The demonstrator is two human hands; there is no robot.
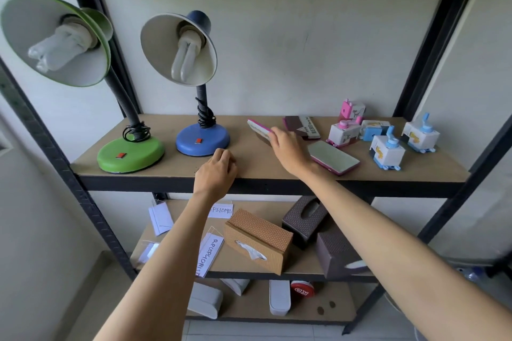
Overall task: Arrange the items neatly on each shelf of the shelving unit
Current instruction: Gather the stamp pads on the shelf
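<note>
Head view: your right hand [286, 147] pinches the pink-edged case [259, 128], tilted up off the top shelf [249, 166] beside the blue lamp [202, 138]. Left hand [217, 171] rests loosely curled at the shelf edge, holding nothing. Thin fingertip grip; the case could slip and knock the lamp.

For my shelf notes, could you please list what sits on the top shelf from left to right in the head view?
Green lamp → blue lamp → left hand → right hand holding a pink case → pencil sharpeners.

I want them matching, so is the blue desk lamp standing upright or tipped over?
Upright: the blue desk lamp sits flat on its round base on the top shelf, neck rising, beside the green lamp.
</note>
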